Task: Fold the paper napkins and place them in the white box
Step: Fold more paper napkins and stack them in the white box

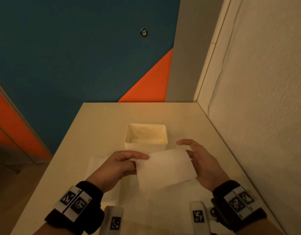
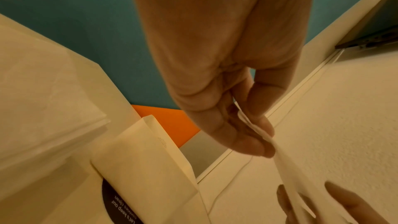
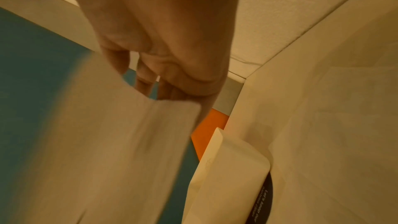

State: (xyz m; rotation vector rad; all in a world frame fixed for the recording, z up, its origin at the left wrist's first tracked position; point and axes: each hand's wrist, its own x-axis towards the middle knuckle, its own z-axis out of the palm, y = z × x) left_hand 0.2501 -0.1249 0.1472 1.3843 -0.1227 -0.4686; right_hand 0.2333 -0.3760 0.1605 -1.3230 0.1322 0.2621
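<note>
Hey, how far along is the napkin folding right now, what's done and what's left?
Done: the box seems to hold something pale at the bottom, possibly a napkin; I can't tell for sure.
In hand: the left hand pinches one edge of a napkin held above the table, and the right hand holds the other edge.
Left: finishing this one, boxing it, then the napkins lying flat under the hands.
</note>
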